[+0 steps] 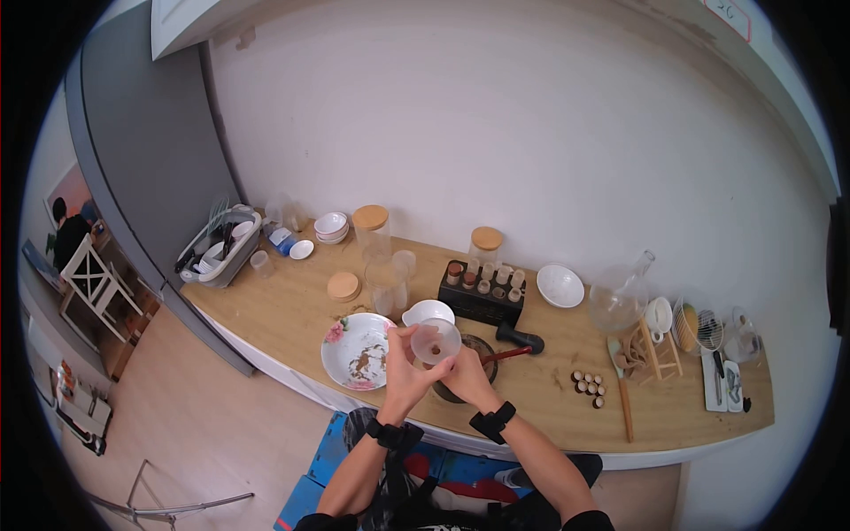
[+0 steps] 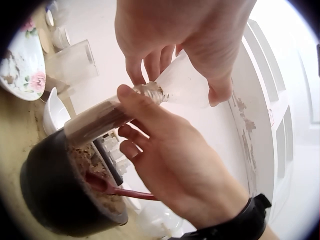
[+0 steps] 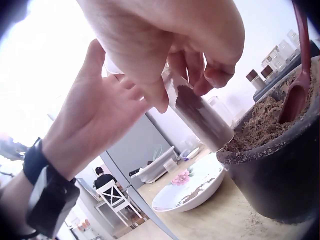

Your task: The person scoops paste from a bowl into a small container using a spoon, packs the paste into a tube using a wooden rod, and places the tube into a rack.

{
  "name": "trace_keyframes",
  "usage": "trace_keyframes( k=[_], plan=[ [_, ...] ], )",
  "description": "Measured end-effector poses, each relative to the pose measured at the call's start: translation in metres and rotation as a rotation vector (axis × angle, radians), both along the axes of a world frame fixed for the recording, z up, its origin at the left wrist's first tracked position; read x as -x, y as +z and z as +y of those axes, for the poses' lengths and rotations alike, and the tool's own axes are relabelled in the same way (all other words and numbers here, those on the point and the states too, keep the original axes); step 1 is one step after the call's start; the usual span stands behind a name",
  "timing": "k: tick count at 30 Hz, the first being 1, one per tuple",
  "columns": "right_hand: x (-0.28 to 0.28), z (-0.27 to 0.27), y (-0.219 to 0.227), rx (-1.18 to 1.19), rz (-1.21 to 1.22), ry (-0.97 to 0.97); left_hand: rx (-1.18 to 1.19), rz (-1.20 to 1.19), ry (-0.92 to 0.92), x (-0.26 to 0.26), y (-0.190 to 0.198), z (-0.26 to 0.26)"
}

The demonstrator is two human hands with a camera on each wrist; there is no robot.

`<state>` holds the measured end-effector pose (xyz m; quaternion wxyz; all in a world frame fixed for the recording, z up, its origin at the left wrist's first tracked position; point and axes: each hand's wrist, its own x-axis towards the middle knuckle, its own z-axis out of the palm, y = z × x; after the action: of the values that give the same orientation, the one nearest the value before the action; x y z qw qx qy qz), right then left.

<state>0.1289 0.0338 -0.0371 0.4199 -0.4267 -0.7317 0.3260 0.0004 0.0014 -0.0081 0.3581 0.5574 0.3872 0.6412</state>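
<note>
From the head view I have both hands together above the front edge of the desk (image 1: 531,398), near its middle. My left hand (image 1: 405,372) grips a clear funnel (image 1: 436,342) by its cone, and my right hand (image 1: 467,376) sits just beside and under it, over a dark pot (image 1: 485,354). From up there I cannot tell what the right hand holds.

The left wrist view settles it: the right hand's (image 2: 180,165) fingers and thumb are curled round a small glass vial (image 2: 97,120) that is tilted, its open mouth meeting the funnel's (image 2: 182,82) spout, with brown powder at the joint. The vial's far end hangs over the dark pot's (image 2: 55,195) rim, where a red spoon (image 2: 117,189) lies in the brown powder.

The right wrist view shows the vial (image 3: 200,117) part filled with dark powder, the left hand (image 3: 95,120) behind it, and the flowered plate (image 3: 192,190) beyond the pot (image 3: 275,175).

The pot stands close to the desk's front edge. The flowered plate (image 1: 359,351) lies just to its left, also near that edge, a white bowl (image 1: 428,312) and a black vial rack (image 1: 482,296) stand behind it. Bare wood runs along the front edge to the right, up to a cluster of small caps (image 1: 589,386) and a wooden-handled tool (image 1: 624,403).
</note>
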Motion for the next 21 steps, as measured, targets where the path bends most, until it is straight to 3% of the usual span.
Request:
trace_keyframes(
  k=[5,11,14,19,21],
  plan=[
    [0.0,-0.012,0.021,0.055,-0.036,0.039,-0.031,-0.011,0.025,0.001,-0.002,0.0],
    [0.002,-0.009,0.007,-0.057,0.025,0.03,0.005,-0.021,0.048,-0.002,-0.001,-0.008],
    [0.001,-0.011,0.01,-0.005,0.003,0.022,-0.011,-0.022,0.036,-0.004,-0.005,-0.007],
    [0.001,-0.016,0.019,0.068,-0.028,0.008,0.039,-0.344,0.114,0.007,0.002,0.002],
    [-0.001,-0.015,0.02,0.034,-0.004,-0.013,0.156,-0.337,0.206,0.029,-0.003,0.016]
  ],
)
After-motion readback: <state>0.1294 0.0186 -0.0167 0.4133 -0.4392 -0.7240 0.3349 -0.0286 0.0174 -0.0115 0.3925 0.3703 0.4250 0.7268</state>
